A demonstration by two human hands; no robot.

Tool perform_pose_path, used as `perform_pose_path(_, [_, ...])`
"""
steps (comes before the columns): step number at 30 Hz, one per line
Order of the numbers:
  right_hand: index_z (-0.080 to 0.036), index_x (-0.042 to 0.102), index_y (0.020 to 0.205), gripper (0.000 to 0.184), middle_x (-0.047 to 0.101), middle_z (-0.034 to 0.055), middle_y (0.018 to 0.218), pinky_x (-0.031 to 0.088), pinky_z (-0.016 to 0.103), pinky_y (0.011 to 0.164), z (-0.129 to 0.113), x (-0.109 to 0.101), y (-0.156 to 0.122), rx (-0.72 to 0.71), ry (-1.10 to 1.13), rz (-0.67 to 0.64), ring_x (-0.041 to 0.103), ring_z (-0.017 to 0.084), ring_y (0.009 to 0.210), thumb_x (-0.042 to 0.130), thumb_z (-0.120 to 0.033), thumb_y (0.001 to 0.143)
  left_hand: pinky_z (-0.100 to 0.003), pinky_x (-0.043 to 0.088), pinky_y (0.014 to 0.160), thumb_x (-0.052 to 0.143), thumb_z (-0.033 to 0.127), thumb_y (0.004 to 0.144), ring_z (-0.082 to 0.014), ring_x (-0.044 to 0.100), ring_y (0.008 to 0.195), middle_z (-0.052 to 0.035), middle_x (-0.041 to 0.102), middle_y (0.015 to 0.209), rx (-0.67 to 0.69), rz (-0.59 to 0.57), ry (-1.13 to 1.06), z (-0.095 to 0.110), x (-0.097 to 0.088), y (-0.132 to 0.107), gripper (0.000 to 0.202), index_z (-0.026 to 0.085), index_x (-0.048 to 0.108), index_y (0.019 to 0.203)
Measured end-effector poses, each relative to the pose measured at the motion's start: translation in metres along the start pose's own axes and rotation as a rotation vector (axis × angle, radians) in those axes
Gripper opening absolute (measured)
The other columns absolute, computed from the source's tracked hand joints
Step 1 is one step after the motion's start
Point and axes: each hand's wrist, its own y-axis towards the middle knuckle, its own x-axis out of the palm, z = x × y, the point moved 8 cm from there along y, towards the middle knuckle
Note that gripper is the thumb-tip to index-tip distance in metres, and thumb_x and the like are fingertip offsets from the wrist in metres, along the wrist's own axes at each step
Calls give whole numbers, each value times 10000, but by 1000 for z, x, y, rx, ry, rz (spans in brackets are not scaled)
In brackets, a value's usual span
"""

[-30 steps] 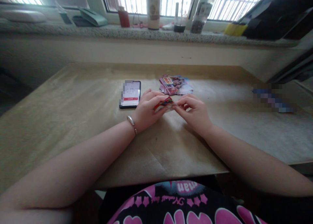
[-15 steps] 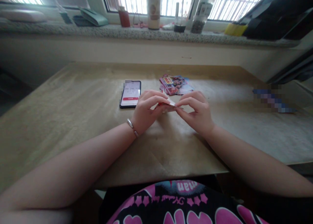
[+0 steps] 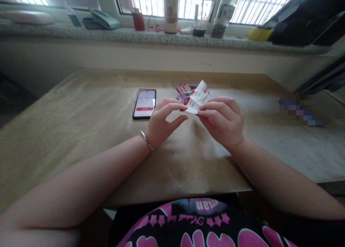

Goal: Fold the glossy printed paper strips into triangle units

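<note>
A creased piece of white paper with red print (image 3: pixel 198 97) is held up above the table, its pointed corner facing away from me. My right hand (image 3: pixel 223 121) pinches its lower right edge between thumb and fingers. My left hand (image 3: pixel 168 117) is at the paper's left corner; its fingertips touch the edge, while the thumb is stretched out below, apart from the paper. Behind the paper lies a pile of colourful printed cards (image 3: pixel 184 91), partly hidden by it. A smartphone (image 3: pixel 144 105) with a lit screen lies just beyond my left hand.
The table (image 3: pixel 81 132) has a pale brownish cover. A blurred blue item (image 3: pixel 302 112) lies at its right side. On the stone windowsill (image 3: pixel 151 36) stand a red bottle (image 3: pixel 138 19), a tall container (image 3: pixel 170 13), a clear jar (image 3: pixel 222 18) and a yellow object (image 3: pixel 260 33).
The paper has been turned up and now shows its white printed face. My left thumb has come away from it, and my right hand has shifted slightly right.
</note>
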Motion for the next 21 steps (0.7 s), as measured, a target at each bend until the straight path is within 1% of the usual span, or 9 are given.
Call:
perform_pose_path(3, [-341,652,902,94,713,-25,993,453,418,886,-2,-1,0,-32,-13,-3,586,226,1005,653,-254,864,-336,509,857,700,282,845,-155,617,937,-29,675,975,5,-4,-8,-2,2,0,127,209,658,941])
perform_pose_path(8, [-314,646,883,70,714,-12,933,465,411,878,-3,8,1,-18,87,-13,604,219,948,671,-261,845,-291,518,794,683,236,860,-129,632,852,-17,684,879,21,-35,-54,-5,5,-1,43,196,672,872])
perform_pose_path(11, [-299,638,862,50,711,-2,896,468,415,862,-1,9,2,23,145,1,619,210,895,665,-260,845,-286,525,773,680,248,864,-131,640,840,-19,687,866,3,-46,-76,-8,6,-3,49,199,681,863])
perform_pose_path(14, [-285,630,883,68,705,17,888,477,407,830,0,7,2,25,175,33,625,207,872,664,-251,835,-277,527,759,680,251,864,-130,645,840,-23,690,874,-3,-43,-114,-9,5,-4,51,200,685,863])
perform_pose_path(17, [-280,635,887,57,703,26,900,471,413,845,2,8,2,37,177,16,628,210,892,649,-249,841,-267,528,744,679,254,865,-123,646,819,-22,692,860,-2,-45,-132,-9,5,-3,59,196,686,856])
perform_pose_path(19, [-278,645,857,17,702,22,870,469,413,847,5,11,1,61,176,-1,627,208,876,644,-264,848,-265,531,738,674,267,870,-121,646,804,-23,696,857,-3,-50,-123,-10,5,-3,77,194,687,853])
perform_pose_path(21, [-273,653,830,18,697,20,828,472,409,835,9,12,1,83,170,-4,621,205,847,650,-278,846,-263,534,735,667,277,875,-121,647,796,-23,697,851,-3,-54,-119,-11,6,-2,92,190,689,854])
